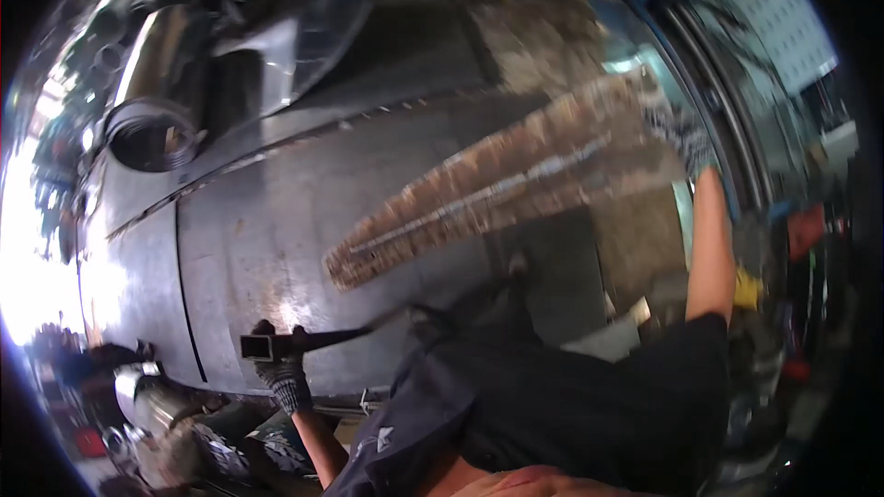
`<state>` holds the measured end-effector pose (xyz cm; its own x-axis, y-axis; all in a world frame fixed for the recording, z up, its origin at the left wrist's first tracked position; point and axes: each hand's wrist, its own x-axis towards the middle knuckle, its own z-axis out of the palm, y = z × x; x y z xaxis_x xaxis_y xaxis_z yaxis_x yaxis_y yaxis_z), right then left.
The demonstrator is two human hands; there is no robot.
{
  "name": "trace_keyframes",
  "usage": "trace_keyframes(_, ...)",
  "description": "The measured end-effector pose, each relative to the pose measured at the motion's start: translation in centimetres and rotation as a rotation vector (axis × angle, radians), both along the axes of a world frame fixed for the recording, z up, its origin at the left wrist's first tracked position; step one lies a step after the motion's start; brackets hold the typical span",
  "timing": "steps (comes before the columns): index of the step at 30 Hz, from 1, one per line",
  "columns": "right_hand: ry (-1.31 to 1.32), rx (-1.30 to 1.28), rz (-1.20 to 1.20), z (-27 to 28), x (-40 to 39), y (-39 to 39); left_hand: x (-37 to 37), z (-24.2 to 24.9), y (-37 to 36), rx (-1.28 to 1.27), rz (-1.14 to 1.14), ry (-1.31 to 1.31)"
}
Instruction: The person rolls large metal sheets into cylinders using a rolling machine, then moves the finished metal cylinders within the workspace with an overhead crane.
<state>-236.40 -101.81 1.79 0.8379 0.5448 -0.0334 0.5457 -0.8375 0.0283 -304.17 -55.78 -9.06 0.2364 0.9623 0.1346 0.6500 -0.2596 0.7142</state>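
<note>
My left hand [281,370], in a grey knit glove, is closed around a dark square metal tube [336,337] near its open end. The tube runs back toward my dark shirt, where its far part is lost against the cloth. On the other side, my right hand [680,136], also gloved, is at the wide near end of a long, rough brown board [516,175]. Its fingers look closed on the board's edge, though they are blurred. A pale stripe runs along the board, which slants over the dark metal sheets [267,193].
Rolled sheet metal [152,133] and a shiny curved piece [281,60] stand at the upper left. Long dark rails [727,101] run along the right side, near a perforated pale panel [769,9]. Metal pieces [157,400] crowd the lower left.
</note>
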Motion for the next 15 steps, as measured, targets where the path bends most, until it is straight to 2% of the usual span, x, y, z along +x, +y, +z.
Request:
trace_keyframes(1, 0.139, 0.255, -0.118, 0.8, 1.3, -2.0, 2.1, -0.2, -0.2, -0.059, 0.008, -0.021)
trace_keyframes(2, 0.164, 0.379, -0.201, 1.6, 2.3, -4.6, 4.6, -0.1, -1.2, -0.043, -0.014, 0.078)
trace_keyframes(3, 0.181, 0.510, -0.279, 2.5, 3.2, -7.1, 7.6, -0.1, -2.4, -0.065, -0.047, 0.014)
trace_keyframes(4, 0.108, 0.489, -0.316, 3.0, 4.6, -9.7, 10.4, -0.4, -3.8, -0.086, -0.070, -0.054)
trace_keyframes(6, 0.370, 0.703, -0.328, 4.8, 8.0, -16.0, 16.5, -1.5, -6.1, -0.097, -0.140, -0.103)
trace_keyframes(7, 0.244, 0.509, -0.297, 5.1, 10.1, -20.4, 19.2, -2.3, -7.0, -0.143, -0.168, -0.115)
trace_keyframes(9, 0.146, 0.396, -0.303, 5.0, 13.3, -32.1, 22.2, -2.8, -8.6, -0.182, -0.237, -0.073)
trace_keyframes(10, 0.178, 0.480, -0.352, 4.3, 15.3, -38.4, 24.4, -2.9, -10.0, -0.173, -0.280, -0.008)
trace_keyframes(11, -0.005, 0.167, -0.316, 5.5, 15.0, -41.6, 26.0, -4.0, -10.0, -0.103, -0.300, 0.143)
trace_keyframes(12, -0.173, -0.153, -0.271, 7.1, 14.1, -44.6, 27.6, -4.8, -10.1, -0.128, -0.301, 0.115)
trace_keyframes(14, -0.198, -0.243, 0.008, 8.8, 13.9, -53.3, 30.8, -5.6, -10.6, -0.177, -0.300, 0.064)
trace_keyframes(15, -0.089, 0.061, -0.307, 9.0, 12.1, -55.5, 31.7, -5.6, -11.2, -0.199, -0.302, -0.002)
